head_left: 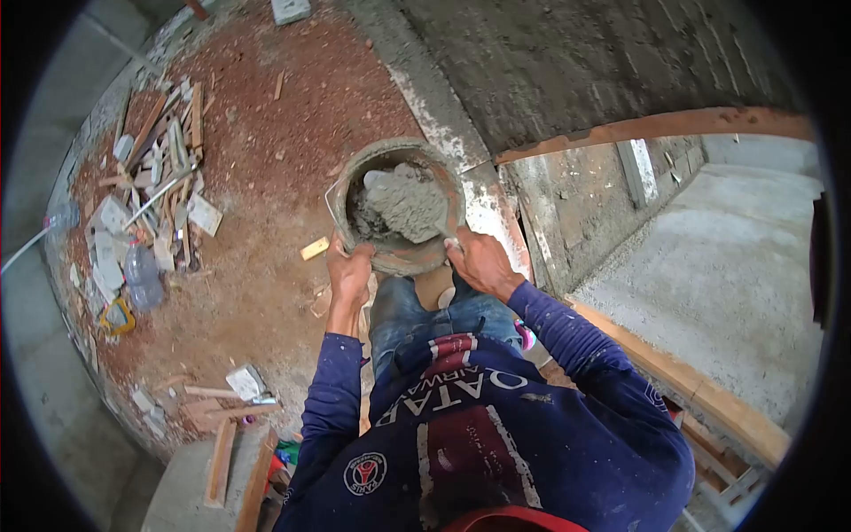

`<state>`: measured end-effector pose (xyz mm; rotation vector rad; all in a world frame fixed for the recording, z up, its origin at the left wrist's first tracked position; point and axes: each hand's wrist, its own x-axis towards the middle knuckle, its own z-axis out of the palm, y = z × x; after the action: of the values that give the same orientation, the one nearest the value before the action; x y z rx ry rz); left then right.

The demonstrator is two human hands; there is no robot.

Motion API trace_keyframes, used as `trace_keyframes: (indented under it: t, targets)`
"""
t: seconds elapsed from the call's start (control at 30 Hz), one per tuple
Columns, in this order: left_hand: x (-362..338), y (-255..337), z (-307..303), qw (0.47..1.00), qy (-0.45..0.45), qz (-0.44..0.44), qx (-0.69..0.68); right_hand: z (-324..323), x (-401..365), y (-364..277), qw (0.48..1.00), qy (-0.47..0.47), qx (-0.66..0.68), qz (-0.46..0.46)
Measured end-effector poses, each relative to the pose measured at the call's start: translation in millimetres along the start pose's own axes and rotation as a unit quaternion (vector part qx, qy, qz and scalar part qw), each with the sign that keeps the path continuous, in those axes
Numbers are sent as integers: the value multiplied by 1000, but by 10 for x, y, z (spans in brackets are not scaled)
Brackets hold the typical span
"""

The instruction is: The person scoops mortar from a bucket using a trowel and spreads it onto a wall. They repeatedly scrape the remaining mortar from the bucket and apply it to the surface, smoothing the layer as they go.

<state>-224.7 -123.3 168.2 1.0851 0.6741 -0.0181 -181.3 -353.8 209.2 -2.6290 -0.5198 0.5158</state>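
Note:
In front of my legs is a round bucket (354, 163), its rim crusted with mortar. Grey wet mortar (403, 202) is heaped inside it, with a pale object, only partly visible, at the far side of the heap. My left hand (350, 273) is closed on the near left of the rim. On the near right, my right hand (483, 263) grips the rim, its fingertips partly hidden. A thin wire handle (330, 206) hangs along the bucket's left side.
Scrap wood (177, 133) and rubble lie on the reddish dirt at left, beside a clear plastic bottle (143, 277). A small yellow wood block (315, 248) lies near my left hand. A mortared wall (620, 71) and a timber beam (691, 381) flank the right.

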Motion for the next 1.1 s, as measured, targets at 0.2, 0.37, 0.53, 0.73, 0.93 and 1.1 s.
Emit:
trace_keyframes:
  t: [0.2, 0.37, 0.53, 0.73, 0.93, 1.1]
  targets:
    - [-21, -45, -115, 995, 95, -30, -13, 75, 279, 24, 998, -60, -26, -12]
    - [-80, -252, -367, 984, 175, 7, -36, -116, 273, -403, 994, -71, 54, -61]
    - [-319, -395, -685, 949, 295, -21, 114, 354, 522, -150, 939, -153, 282, -121]
    - [-698, -273, -214, 877, 395, -134, 238, 124, 1207, 2444, 943, 15, 39, -331]
    - [-953, -873, -384, 910, 359, -111, 174, -3453, 310, 1435, 924, 177, 289, 175]
    - [-521, -682, 507, 928, 311, -165, 124, -3632, 287, 770, 995, 65, 61, 43]
